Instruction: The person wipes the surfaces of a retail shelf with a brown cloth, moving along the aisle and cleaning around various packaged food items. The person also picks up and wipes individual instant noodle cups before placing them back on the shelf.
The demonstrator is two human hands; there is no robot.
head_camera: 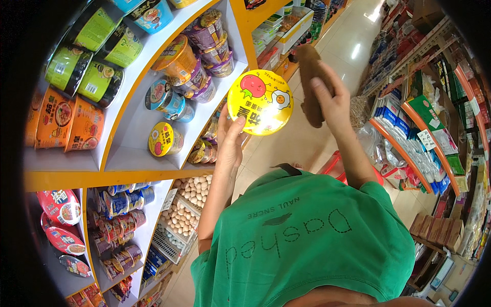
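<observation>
My left hand [231,132] grips an instant noodle cup with a yellow lid [261,103]; the lid faces the camera and shows a cartoon tomato and egg. To its right, my right hand [330,94] holds a brown cloth [311,86] that hangs between thumb and fingers, apart from the cup. A similar yellow-lidded cup [162,139] lies on its side, lid outward, in the shelf compartment left of my left hand. Above it in the same compartment are blue cups [167,100], an orange cup [175,56] and stacked purple cups [209,38].
Green-labelled cups [96,82] and orange noodle tubs [69,121] fill the shelf at the left. Below the orange shelf edge [122,177] are more cups and crates of eggs [182,218]. A red basket [337,167] is partly hidden behind my body. Packed shelves [418,134] line the right.
</observation>
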